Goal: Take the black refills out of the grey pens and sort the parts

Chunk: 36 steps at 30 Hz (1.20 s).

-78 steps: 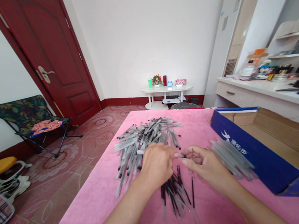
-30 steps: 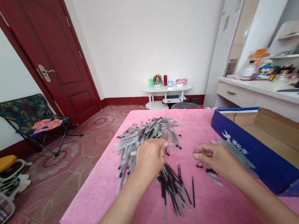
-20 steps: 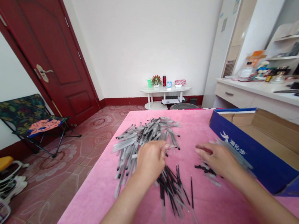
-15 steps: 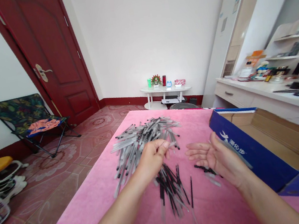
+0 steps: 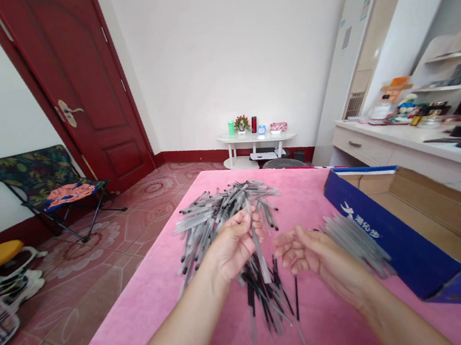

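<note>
My left hand (image 5: 236, 240) pinches a translucent grey pen barrel (image 5: 259, 252), which hangs down from the fingertips over a loose heap of black-and-clear pen refills (image 5: 260, 302). Behind that hand spreads a large pile of clear pens (image 5: 207, 223) with black ends, partly covered by it. To the right, my right hand (image 5: 306, 251) is open and blurred, its fingers loosely bent and apart from the barrel. Beyond its wrist, a row of translucent barrels (image 5: 356, 246) lies against the box. The small black pieces beside the right hand are hidden now.
A blue cardboard box (image 5: 391, 234) stands open on the right of the pink cloth (image 5: 154, 301). Behind it is a white dresser (image 5: 366, 142) with bottles. A low white table (image 5: 234, 138) stands by the far wall, a folding chair (image 5: 38, 174) at the left.
The pen barrel in my left hand has swung from pointing right to hanging downward. My right hand has moved left and curled its fingers, uncovering the barrels beside the box.
</note>
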Each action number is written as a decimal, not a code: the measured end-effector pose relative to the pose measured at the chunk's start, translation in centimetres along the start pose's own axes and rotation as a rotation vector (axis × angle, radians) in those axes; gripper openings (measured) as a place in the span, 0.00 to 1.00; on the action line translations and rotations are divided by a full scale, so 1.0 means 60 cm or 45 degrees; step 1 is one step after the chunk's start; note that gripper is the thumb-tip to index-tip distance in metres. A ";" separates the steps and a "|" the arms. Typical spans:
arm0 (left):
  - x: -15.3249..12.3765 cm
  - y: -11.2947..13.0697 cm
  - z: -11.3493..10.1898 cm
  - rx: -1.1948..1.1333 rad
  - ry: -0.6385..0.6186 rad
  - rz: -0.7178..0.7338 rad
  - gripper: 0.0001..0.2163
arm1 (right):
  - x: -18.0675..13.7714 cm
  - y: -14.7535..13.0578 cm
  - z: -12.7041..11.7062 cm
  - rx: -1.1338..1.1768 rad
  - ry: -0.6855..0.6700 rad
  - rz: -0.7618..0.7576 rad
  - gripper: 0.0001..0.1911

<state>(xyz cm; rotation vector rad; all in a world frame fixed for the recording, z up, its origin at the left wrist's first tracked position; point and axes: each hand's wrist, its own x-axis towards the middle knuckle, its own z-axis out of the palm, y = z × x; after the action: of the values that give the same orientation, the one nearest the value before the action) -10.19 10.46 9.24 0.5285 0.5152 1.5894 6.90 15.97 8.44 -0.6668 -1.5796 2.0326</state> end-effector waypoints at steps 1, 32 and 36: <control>0.002 0.000 -0.001 -0.063 0.034 -0.006 0.06 | 0.000 0.003 0.003 -0.032 -0.010 0.012 0.25; -0.010 -0.045 0.010 0.478 0.261 0.227 0.14 | 0.004 0.017 0.024 -0.354 -0.022 -0.048 0.18; -0.004 -0.057 0.001 0.432 0.332 0.238 0.12 | -0.005 0.007 0.023 -1.019 0.145 -0.175 0.15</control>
<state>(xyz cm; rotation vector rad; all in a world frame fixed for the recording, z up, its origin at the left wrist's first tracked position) -7.40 10.51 7.19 0.6412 0.9673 1.7711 6.22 14.66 8.33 -0.8888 -2.2869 1.1898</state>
